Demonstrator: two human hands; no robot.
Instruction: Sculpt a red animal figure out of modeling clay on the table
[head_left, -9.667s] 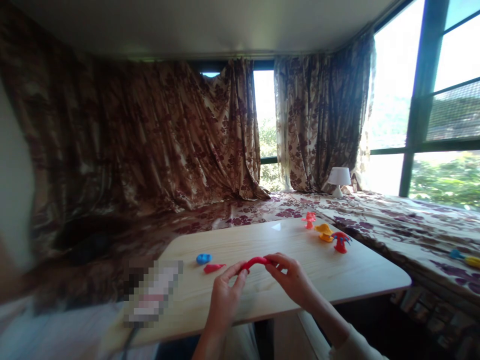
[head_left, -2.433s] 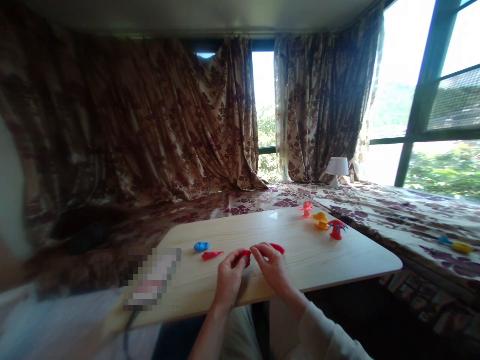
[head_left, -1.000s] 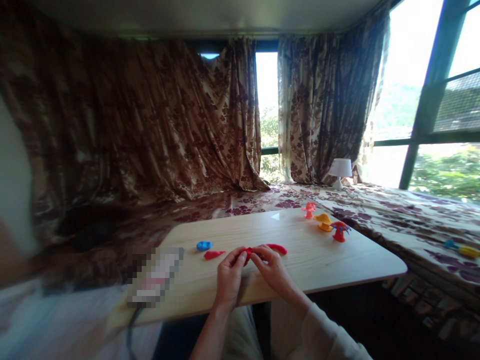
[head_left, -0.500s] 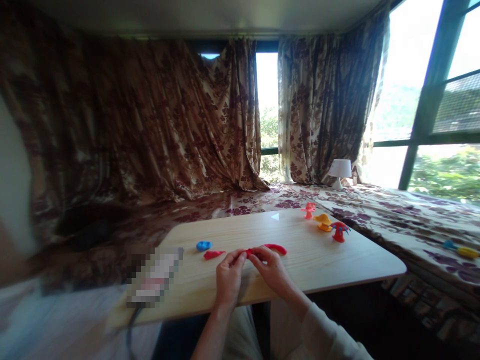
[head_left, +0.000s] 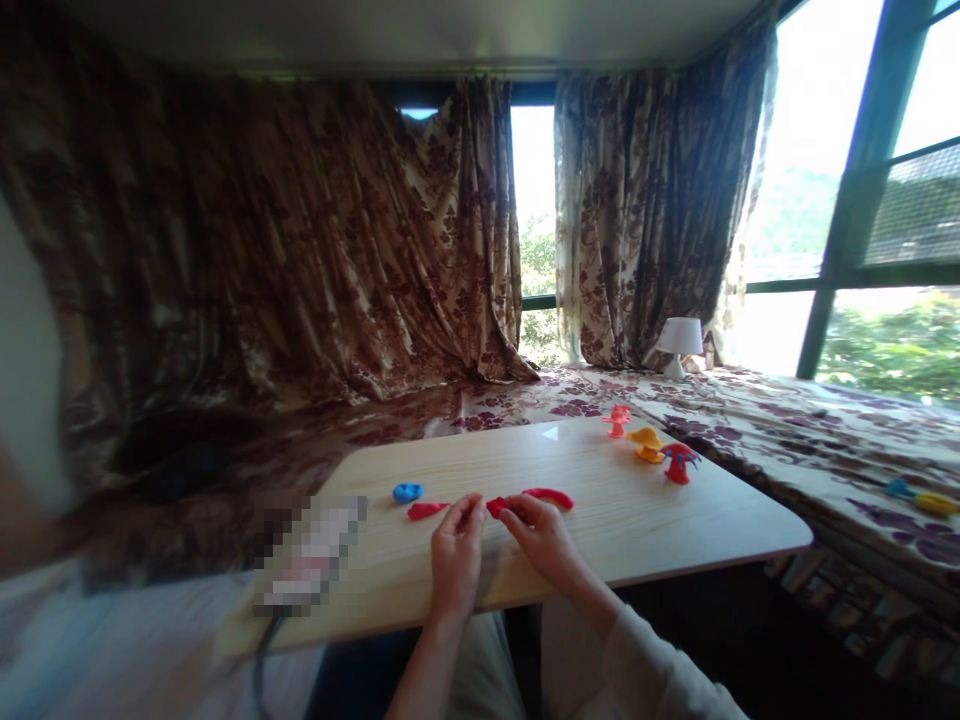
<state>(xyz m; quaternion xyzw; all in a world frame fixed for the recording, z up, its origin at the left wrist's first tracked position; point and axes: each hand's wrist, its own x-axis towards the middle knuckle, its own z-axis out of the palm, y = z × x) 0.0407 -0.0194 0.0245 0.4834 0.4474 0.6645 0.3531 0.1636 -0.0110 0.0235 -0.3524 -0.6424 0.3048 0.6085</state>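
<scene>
One small red piece (head_left: 495, 508): pinched in the right hand (head_left: 544, 533), over the table (head_left: 637, 535); long axis unclear.
Left hand (head_left: 457, 545): fingertips narrow, just beside it.
Curved red roll (head_left: 554, 496): lengthwise left-right, right end bending nearer.

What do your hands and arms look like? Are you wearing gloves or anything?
No gloves! My left hand and right hand are both bare, and I can't see any rings or a watch. A loose, pale, creased sleeve covers part of my right arm. No sleeve shows on my left forearm.
</scene>
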